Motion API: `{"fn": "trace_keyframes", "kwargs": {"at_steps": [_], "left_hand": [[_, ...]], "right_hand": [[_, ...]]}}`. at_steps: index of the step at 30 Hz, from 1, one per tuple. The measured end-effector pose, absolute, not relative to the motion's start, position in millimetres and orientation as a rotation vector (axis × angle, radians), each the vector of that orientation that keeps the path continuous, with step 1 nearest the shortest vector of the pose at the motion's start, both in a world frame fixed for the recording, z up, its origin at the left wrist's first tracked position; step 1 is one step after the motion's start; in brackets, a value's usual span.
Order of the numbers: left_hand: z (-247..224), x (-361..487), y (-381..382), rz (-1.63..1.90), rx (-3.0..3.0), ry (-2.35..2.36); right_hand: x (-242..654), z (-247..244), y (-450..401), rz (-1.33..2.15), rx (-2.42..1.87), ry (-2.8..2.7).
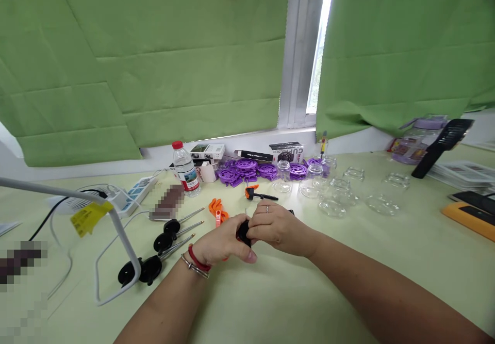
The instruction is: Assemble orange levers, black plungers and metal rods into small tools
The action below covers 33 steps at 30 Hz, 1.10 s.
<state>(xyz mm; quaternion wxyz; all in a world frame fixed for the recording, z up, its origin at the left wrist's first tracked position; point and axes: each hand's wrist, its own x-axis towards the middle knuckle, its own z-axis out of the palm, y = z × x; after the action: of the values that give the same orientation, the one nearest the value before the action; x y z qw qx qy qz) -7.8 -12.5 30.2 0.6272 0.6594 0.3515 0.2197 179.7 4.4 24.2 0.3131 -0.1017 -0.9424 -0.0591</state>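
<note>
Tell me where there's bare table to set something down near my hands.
Bare table lies in front of the left hand and right hand, between your forearms. Another open patch sits between the glass jars and the yellow device. It is crowded behind the hands: purple lids, water bottle, black-handled tools.

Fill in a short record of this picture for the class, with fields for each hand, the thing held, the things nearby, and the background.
left hand: closed around a small black part, red band and bracelet at the wrist
right hand: gripping the same part from the other side, ring on one finger
held thing: small black part, mostly hidden by fingers
near left: black-handled tools lying on the table
near middle: orange clip, water bottle, purple lids
near right: glass jars
background: green curtains
</note>
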Motion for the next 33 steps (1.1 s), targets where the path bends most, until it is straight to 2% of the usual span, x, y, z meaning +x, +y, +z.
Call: {"fn": "trace_keyframes", "kwargs": {"at_steps": [7, 18, 33], "left_hand": [[34, 5, -22, 0.361, 1.59, 0.824], [37, 8, -25, 0.319, 1.655, 0.899], [36, -5, -17, 0.429, 1.665, 1.051]], "right_hand": [[194, 23, -11, -0.193, -0.279, -2.557], [196, 1, -16, -0.273, -0.334, -2.364], [200, -2, -19, -0.204, -0.513, -2.36]]}}
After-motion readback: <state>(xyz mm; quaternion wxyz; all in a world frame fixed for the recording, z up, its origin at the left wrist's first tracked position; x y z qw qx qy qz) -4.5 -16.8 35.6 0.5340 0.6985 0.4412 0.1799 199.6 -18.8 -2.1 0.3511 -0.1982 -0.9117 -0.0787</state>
